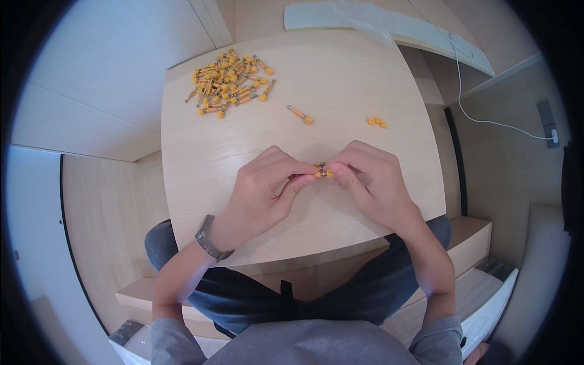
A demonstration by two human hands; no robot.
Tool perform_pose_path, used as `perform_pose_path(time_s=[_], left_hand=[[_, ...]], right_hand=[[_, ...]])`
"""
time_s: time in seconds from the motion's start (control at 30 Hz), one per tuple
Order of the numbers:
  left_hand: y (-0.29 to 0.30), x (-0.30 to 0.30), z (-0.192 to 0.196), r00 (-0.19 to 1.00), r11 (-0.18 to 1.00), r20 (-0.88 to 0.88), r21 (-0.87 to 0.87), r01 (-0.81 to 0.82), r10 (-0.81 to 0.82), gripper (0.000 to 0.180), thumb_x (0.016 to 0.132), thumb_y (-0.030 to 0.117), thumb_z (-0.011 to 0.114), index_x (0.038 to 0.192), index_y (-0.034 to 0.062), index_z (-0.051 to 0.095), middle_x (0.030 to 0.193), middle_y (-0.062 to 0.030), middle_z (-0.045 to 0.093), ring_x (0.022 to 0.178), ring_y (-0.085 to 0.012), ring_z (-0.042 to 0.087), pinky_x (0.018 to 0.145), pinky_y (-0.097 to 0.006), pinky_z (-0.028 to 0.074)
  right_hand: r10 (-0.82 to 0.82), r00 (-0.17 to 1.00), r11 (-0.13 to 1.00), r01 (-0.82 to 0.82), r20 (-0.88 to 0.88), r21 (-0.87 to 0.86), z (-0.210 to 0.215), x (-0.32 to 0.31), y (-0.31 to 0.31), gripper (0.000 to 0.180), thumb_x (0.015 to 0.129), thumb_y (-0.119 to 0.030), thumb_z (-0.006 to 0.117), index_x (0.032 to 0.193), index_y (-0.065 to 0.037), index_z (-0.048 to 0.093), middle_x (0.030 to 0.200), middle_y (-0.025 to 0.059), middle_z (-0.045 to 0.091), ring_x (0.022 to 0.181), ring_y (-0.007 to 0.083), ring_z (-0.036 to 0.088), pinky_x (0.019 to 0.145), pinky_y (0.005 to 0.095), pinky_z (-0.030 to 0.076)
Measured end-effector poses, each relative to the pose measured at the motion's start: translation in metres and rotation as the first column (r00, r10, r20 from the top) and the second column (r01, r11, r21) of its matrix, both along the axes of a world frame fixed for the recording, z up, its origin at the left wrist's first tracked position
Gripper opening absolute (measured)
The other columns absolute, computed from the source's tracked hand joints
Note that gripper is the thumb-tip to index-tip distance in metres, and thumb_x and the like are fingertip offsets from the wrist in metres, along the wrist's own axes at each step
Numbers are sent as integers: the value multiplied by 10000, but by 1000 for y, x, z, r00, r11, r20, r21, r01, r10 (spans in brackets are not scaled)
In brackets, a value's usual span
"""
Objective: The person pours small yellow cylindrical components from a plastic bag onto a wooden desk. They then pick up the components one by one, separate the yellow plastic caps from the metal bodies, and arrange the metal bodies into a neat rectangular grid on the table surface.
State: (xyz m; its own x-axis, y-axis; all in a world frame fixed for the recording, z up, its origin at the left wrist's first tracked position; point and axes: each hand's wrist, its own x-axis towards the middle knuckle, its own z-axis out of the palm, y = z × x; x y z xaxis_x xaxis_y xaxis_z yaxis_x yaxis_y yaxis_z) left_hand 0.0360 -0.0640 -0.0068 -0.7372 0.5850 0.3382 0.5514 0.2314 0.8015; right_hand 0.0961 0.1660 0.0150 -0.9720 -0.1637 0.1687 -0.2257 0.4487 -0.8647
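The small yellow cylindrical piece with metal bands (324,174) sits between the fingertips, its visible length running from left to right. The left hand (263,184) pinches its left end, the right hand (376,181) its right; neither is nearer.

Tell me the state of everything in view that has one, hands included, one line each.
Left hand: fingers pinched on the held piece
Right hand: fingers pinched on the same piece
Held piece: partly hidden by fingers
Pile: loose, jumbled
Lone piece: lying, apart from pile
Caps: clustered
Wristband: worn
Plug: in socket
Cord: slack
Plastic: crumpled
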Motion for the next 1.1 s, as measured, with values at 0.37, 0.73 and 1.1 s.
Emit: perform_pose_path(time_s=[0.37, 0.73, 1.1], left_hand=[[2, 1, -2, 991, 998, 125, -35, -49, 53, 148, 902, 22, 859, 1043, 59, 830, 902, -88, 779, 801, -221, 670, 755, -326, 537], [-5, -23, -1, 568, 964, 779, 203, 169, -264, 196, 1098, 174, 699, 1123, -12, 751, 882, -14, 699, 842, -91, 603, 775, -266, 492], [-13, -31, 12, 43, 852, 866, 481, 206, -499, 302, 1129, 302, 655, 1055, 19, 727, 776, 31, 618, 730, -86, 526, 695, -246, 413]], right_hand=[[-22, 1000, 990, 21, -7, -141, -2, -1, -4, 95, 994, -41, 758, 1081, -6, 751, 1009, 107, 752, 883, 226, 756, 813, 321, 650], [49, 956, 998, -37, -291, 48, -6, -2, 6, 206, 872, 65, 797, 1045, -45, 822, 1027, 93, 769, 867, 225, 752, 726, 326, 602], [128, 730, 983, -3, -671, 183, 10, -3, 9, 277, 741, 80, 828, 1010, 15, 815, 1011, 106, 780, 841, 246, 747, 709, 331, 619]])
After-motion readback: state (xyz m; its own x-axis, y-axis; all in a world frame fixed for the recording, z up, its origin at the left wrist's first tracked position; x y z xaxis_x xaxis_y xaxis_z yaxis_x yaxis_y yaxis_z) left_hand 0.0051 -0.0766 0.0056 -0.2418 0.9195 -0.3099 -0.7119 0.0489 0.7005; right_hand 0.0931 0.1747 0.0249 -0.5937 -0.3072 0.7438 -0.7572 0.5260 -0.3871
